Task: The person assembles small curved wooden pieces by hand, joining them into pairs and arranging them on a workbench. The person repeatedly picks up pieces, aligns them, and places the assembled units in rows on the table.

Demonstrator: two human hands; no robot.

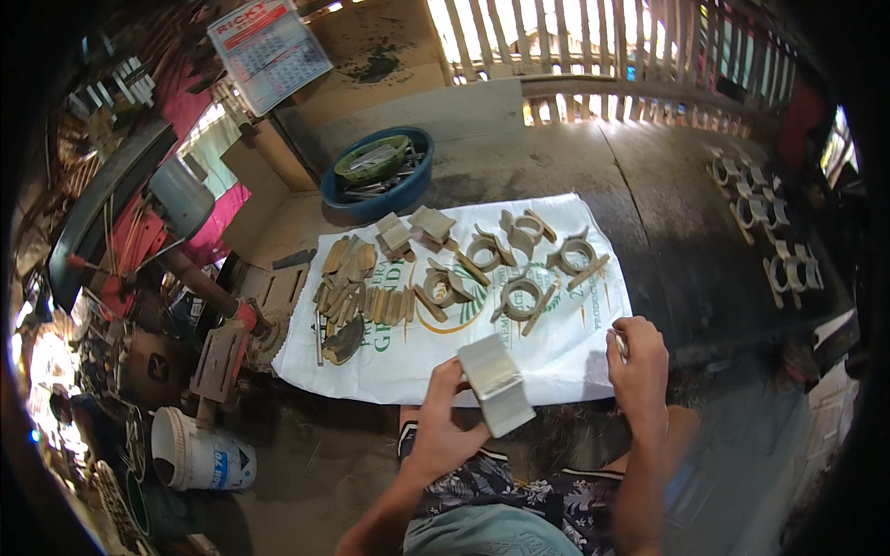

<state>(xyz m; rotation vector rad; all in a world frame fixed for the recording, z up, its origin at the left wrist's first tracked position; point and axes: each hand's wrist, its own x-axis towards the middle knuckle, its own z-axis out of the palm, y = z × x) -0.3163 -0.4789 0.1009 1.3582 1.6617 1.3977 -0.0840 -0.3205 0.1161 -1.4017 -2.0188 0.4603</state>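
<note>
My left hand [443, 435] grips a grey-brown wooden-looking block [493, 382] between thumb and fingers, raised in front of the white printed sack [366, 378]. The block has flat faces and a ridge across its middle. At the sack's right edge, my right hand [642, 366] is closed. Something small and pale shows at its fingers, too little to name. Beyond my hands, several ring-shaped pieces [519, 316] with bars and prongs lie on the sack. Two similar blocks [432, 222] sit at its far side. To the left are piled small wooden slats [387, 304] and a dark curved piece [344, 342].
A blue basin [380, 205] holding a green bowl and metal pieces stands behind the sack. More ring-shaped pieces [749, 211] lie on the dark table [663, 246] at right. On the left stand a drill-like machine [181, 199] and a white bucket [209, 454].
</note>
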